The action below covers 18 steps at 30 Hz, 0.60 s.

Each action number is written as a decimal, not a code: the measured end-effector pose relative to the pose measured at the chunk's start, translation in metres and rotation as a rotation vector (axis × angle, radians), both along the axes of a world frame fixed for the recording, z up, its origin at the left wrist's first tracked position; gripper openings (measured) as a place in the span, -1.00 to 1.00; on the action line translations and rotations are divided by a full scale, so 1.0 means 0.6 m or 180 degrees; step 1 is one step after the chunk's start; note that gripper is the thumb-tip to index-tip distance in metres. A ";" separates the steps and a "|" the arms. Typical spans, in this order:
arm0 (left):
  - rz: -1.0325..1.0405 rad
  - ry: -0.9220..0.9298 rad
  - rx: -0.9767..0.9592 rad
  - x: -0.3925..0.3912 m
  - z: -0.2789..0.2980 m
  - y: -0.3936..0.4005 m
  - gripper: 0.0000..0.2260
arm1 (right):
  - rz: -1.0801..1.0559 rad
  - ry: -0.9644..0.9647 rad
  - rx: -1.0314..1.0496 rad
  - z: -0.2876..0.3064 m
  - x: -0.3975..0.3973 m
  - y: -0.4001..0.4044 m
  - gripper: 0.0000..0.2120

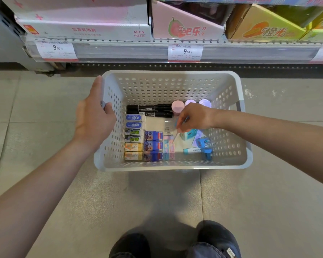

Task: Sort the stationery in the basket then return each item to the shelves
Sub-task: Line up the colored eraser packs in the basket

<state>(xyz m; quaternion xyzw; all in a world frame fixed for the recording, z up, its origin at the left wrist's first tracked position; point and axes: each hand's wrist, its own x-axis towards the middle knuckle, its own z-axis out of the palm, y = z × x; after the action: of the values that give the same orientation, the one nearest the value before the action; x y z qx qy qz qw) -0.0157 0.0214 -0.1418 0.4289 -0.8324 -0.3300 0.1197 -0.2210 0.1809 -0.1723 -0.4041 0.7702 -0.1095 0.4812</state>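
The basket [172, 79] sits on the floor [45, 108] below a shelf [157, 53] of boxed goods. The left hand [93, 118] grips the rim at nine o'clock, thumb hooked inside, steadying it. The right hand [192, 118] reaches in from three o'clock and pinches a thin clear-wrapped item [173, 127] near the basket's middle; what exactly it is I cannot tell.

Sorting looks to be the step in hand, and most of it seems done. Erasers [134, 136] lie stacked in a neat column at nine o'clock on the basket floor, with blue packs [153, 146] just beside them and slim pastel packs [169, 148] next along. Black markers [149, 109] lie across the far side at twelve o'clock, and round pastel lids [177, 107] stand beside them at one o'clock. Only the blue bits [203, 146] at four o'clock are still in a loose heap.

Next, the pinched item probably needs laying beside its like, clear of the rows already made; then the heap wants ordering before anything goes to the shelf.
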 end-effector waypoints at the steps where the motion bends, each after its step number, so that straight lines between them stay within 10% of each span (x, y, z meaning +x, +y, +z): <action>1: -0.0002 0.0002 0.0002 0.000 0.000 0.000 -0.44 | 0.0165 0.0099 0.0062 -0.001 0.002 -0.001 -0.83; 18: -0.0032 0.0063 -0.0032 0.000 0.000 0.000 -0.44 | 0.1824 0.1882 0.0287 -0.046 0.067 -0.010 -0.76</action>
<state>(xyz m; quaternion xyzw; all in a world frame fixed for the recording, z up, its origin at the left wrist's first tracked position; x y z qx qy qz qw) -0.0154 0.0215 -0.1417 0.4208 -0.8349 -0.3307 0.1284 -0.1809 0.1750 -0.2001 -0.5947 0.7355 0.1836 0.2675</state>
